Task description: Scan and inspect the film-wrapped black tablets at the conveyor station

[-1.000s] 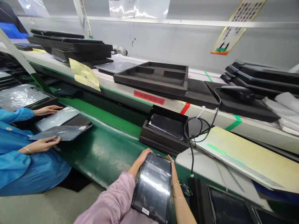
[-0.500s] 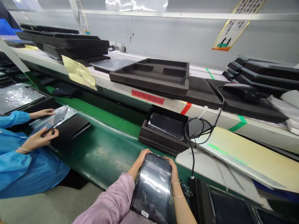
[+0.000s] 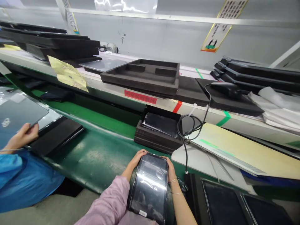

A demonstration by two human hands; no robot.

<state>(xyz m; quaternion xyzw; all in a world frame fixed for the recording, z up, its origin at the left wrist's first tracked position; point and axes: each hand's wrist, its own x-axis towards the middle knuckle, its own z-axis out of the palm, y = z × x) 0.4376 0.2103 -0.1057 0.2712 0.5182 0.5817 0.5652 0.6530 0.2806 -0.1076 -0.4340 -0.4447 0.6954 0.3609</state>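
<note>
Grey wall, 1 white rail across — white shelf below, green worktop, grey floor.

Left sleeve mauve (wrinkled); thin pale bands, right wrist.

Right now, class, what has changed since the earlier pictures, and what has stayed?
The co-worker's hand has moved the grey panel leftward, uncovering more of the black slab; their other hand no longer shows. The view has swung slightly right. The left hand and right hand still hold the tablet.

Glossy, smooth panel; matt foam tray; creased paper sheet.
</note>
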